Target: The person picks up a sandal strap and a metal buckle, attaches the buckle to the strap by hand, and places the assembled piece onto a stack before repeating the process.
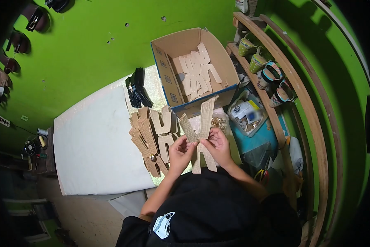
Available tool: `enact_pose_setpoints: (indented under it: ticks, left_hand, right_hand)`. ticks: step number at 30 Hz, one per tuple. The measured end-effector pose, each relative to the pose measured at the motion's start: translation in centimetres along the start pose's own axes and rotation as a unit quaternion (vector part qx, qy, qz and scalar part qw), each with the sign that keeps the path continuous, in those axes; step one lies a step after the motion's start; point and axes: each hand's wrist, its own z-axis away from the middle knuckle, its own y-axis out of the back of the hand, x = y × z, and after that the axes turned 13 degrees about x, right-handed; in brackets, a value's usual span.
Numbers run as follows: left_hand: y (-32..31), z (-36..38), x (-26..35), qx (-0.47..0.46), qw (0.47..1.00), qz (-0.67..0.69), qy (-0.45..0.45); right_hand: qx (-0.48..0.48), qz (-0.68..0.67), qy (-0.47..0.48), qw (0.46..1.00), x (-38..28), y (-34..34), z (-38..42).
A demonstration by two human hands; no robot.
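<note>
Between my two hands is a beige, textured, H-shaped leather-like piece, its longer arms pointing up and its shorter ones down. My left hand pinches its narrow middle from the left. From the right, my right hand grips the same middle, thumbs almost meeting. Just left of my left hand lie a stack of tan textured pieces and a stack of paler beige pieces of similar shape. A small shiny metal object rests on the tan stack. Behind my right hand, gold-coloured metal bits are partly hidden.
An open cardboard box holds several pale cut pieces. Black pieces lie left of it. A plastic tub stands right, beside a wooden rack with small patterned shoes. White sheeting covers the table's left.
</note>
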Motion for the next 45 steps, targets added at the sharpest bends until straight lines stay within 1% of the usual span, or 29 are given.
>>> enact_pose_setpoints:
  ticks: [2, 3, 5, 6, 7, 9, 10, 11, 12, 13, 14, 15, 19, 21, 23, 26, 28, 29, 30, 32, 33, 35, 37, 39, 40, 42, 43, 45]
  left_hand:
    - [1.0, 0.2, 0.1, 0.004, 1.0, -0.017, 0.011]
    - [1.8, 0.2, -0.1, 0.009, 1.0, -0.018, 0.009]
    - [3.5, 0.1, -0.4, 0.021, 0.999, 0.009, 0.03]
    - [4.2, 0.0, -0.2, 0.054, 0.997, -0.015, 0.058]
    - [4.9, -0.3, -0.6, 0.056, 0.997, 0.022, 0.053]
    - [6.2, -0.6, -1.2, 0.097, 0.995, 0.01, 0.034]
    - [6.8, -0.8, -1.7, 0.103, 0.994, 0.01, 0.031]
    - [7.4, -1.1, -2.3, 0.133, 0.991, 0.0, 0.02]
    - [7.8, -1.3, -2.5, 0.164, 0.986, -0.009, 0.008]
    - [8.3, -1.6, -2.6, 0.169, 0.986, -0.008, 0.005]
    - [8.7, -1.9, -2.7, 0.181, 0.981, -0.075, -0.004]
    - [9.1, -2.4, -2.7, 0.192, 0.971, -0.143, -0.012]
    - [9.8, -4.2, -3.6, 0.177, 0.973, -0.143, -0.036]
    - [10.0, -5.1, -4.0, 0.169, 0.971, -0.162, -0.047]
    - [10.1, -5.7, -4.4, 0.158, 0.967, -0.187, -0.074]
    - [10.2, -6.6, -4.4, 0.14, 0.961, -0.22, -0.088]
    - [9.8, -6.7, -3.2, 0.135, 0.957, -0.246, -0.074]
    - [9.6, -6.6, -2.8, 0.13, 0.952, -0.271, -0.06]
    - [9.5, -6.6, -2.9, 0.131, 0.952, -0.27, -0.06]
    - [9.5, -6.6, -3.1, 0.156, 0.933, -0.313, -0.079]
    - [9.5, -6.5, -3.1, 0.157, 0.934, -0.312, -0.08]
    - [9.6, -6.2, -3.2, 0.159, 0.905, -0.362, -0.157]
    - [9.7, -5.8, -3.3, 0.167, 0.901, -0.367, -0.162]
    - [9.5, -5.6, -3.0, 0.175, 0.896, -0.372, -0.165]
    - [9.4, -5.4, -2.6, 0.177, 0.892, -0.38, -0.17]
    - [8.9, -5.2, -1.5, 0.177, 0.888, -0.386, -0.178]
    - [8.5, -5.2, -0.9, 0.177, 0.896, -0.364, -0.183]
    - [7.5, -5.7, -0.1, 0.174, 0.904, -0.339, -0.192]
  right_hand:
    - [-0.019, 0.043, 0.035, 0.998, 0.0, -0.7, 0.3]
    - [-0.024, 0.041, 0.034, 0.998, 0.2, -1.0, 0.2]
    - [-0.064, 0.08, 0.008, 0.995, 0.9, -1.8, -0.1]
    - [-0.087, 0.082, -0.022, 0.993, 1.4, -2.2, -0.4]
    - [-0.093, 0.08, -0.023, 0.992, 1.9, -2.9, -0.6]
    - [-0.126, 0.149, 0.022, 0.981, 2.8, -4.4, -0.8]
    - [-0.139, 0.152, 0.022, 0.978, 3.3, -5.1, -0.8]
    - [-0.145, 0.151, 0.023, 0.977, 3.7, -5.6, -1.0]
    - [-0.155, 0.181, 0.026, 0.971, 3.8, -6.2, -1.3]
    - [-0.165, 0.212, 0.031, 0.963, 4.0, -6.8, -1.6]
    - [-0.168, 0.226, 0.06, 0.958, 5.0, -7.1, -1.9]
    - [-0.173, 0.225, 0.062, 0.957, 5.6, -7.5, -2.3]
    - [-0.175, 0.246, 0.082, 0.95, 7.2, -8.4, -3.3]
    - [-0.168, 0.249, 0.06, 0.952, 7.3, -8.6, -3.7]
    - [-0.171, 0.246, 0.058, 0.952, 7.5, -8.7, -4.1]
    - [-0.174, 0.253, 0.04, 0.951, 7.7, -8.6, -4.5]
    - [-0.176, 0.263, 0.029, 0.948, 7.8, -8.5, -4.7]
    - [-0.168, 0.276, 0.047, 0.945, 7.9, -8.5, -4.7]
    - [-0.16, 0.29, 0.066, 0.941, 8.0, -8.4, -4.7]
    - [-0.159, 0.299, 0.062, 0.939, 8.2, -8.3, -4.6]
    - [-0.156, 0.307, 0.058, 0.937, 8.1, -8.3, -4.6]
    - [-0.173, 0.325, 0.056, 0.928, 7.7, -7.9, -4.4]
    - [-0.191, 0.342, 0.054, 0.919, 7.7, -7.5, -4.1]
    - [-0.166, 0.327, 0.152, 0.918, 7.6, -7.3, -3.9]
    - [-0.166, 0.327, 0.152, 0.918, 7.3, -7.1, -4.0]
    - [-0.197, 0.316, 0.221, 0.901, 5.8, -6.8, -4.2]
    - [-0.196, 0.317, 0.223, 0.901, 4.8, -6.8, -4.3]
    - [-0.239, 0.299, 0.191, 0.904, 2.3, -6.7, -4.8]
